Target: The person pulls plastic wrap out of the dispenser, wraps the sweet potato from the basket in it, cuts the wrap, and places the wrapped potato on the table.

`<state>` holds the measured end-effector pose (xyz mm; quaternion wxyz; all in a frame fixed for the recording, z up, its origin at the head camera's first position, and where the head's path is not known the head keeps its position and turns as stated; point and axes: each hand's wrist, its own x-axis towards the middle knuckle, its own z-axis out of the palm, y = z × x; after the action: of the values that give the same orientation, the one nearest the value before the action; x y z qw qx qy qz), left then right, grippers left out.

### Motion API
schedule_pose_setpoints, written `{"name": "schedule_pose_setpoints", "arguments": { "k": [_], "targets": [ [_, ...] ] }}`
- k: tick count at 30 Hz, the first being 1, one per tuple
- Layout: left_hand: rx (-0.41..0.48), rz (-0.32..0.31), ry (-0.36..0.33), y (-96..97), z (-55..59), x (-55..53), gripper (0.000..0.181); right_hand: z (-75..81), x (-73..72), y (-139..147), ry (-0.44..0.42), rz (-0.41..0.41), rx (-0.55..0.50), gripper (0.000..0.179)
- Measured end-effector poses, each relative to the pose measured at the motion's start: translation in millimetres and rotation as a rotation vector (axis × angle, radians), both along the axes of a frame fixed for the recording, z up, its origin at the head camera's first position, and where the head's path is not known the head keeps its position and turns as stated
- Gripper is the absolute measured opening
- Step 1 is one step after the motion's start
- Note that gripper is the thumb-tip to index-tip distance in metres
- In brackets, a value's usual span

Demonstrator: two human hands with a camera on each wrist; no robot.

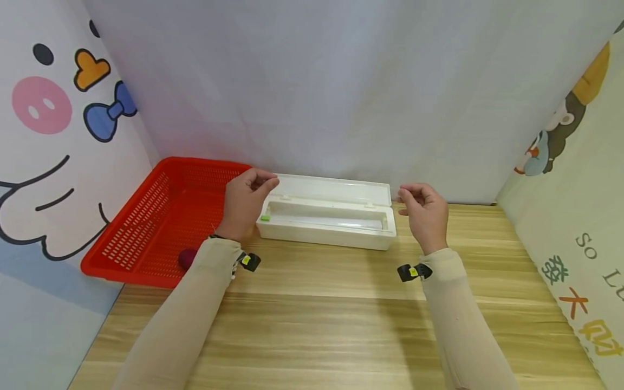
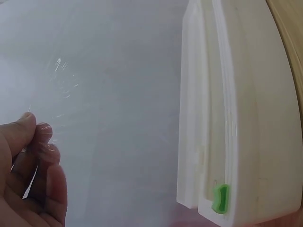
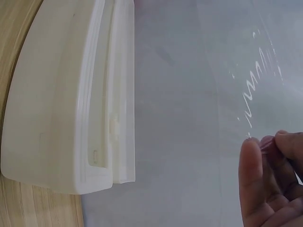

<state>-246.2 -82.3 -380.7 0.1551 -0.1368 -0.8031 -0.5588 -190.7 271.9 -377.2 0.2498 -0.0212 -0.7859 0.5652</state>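
Note:
A white cling film dispenser box (image 1: 326,236) sits on the table against the back cloth, its lid (image 1: 336,189) tipped back. Inside lies a pale roll (image 1: 336,221), and a green slide cutter (image 2: 220,198) is at the box's left end. My left hand (image 1: 244,205) pinches one edge of clear cling film (image 2: 64,75) between thumb and fingertips, above the box's left end. Beyond the right end, my right hand (image 1: 429,216) pinches the film too, with shiny creases running from its fingertips. The film's lower edge is too clear to make out.
A red plastic basket (image 1: 99,268) stands at the left, partly behind my left forearm. In it lies a dark red round thing (image 1: 186,259), partly hidden by the sleeve. The wood-grain table (image 1: 317,325) is bounded by printed cloth walls left and right.

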Motion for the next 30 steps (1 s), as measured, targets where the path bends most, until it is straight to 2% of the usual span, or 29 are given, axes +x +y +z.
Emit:
{"name": "schedule_pose_setpoints", "arguments": {
  "k": [14,24,30],
  "targets": [
    [-0.012,0.027,-0.011,-5.4,4.9,0.7,0.02,1.7,-5.2,-2.8,-0.01,0.017,0.011,0.025],
    [0.039,-0.037,-0.052,-1.5,9.1,3.1,0.022,5.1,-9.2,1.8,-0.038,0.006,-0.066,0.026],
    [0.072,-0.051,-0.052,0.2,14.8,7.3,0.02,5.1,-16.3,3.3,-0.009,-0.001,-0.074,0.027]
  ]
}}
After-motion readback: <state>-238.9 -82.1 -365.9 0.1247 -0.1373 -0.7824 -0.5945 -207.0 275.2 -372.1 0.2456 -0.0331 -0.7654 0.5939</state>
